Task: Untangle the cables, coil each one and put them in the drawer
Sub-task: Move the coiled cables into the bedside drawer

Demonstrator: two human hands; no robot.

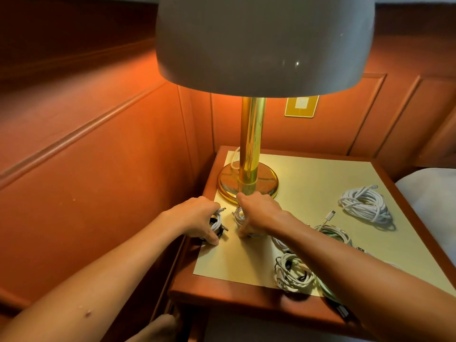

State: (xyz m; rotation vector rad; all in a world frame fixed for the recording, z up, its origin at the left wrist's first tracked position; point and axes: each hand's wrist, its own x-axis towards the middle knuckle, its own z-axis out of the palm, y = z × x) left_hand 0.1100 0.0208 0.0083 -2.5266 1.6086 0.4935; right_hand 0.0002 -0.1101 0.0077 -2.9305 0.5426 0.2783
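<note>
Both hands sit on the worktop (308,174) by the brass lamp (248,178). The left hand (197,218) grips a small cable coil (217,224); the right hand (259,215) grips another white coil (238,216). More coils (365,204) lie nearby.

Lamp (247,186): nightstand (246,299) top, 11 o'clock corner.
Big coil (365,206): 2 o'clock (well apart from lamp).
Near coil (293,274): 5 o'clock, front edge.
Hand-held coils (217,222): 9 o'clock, before the lamp.
</note>
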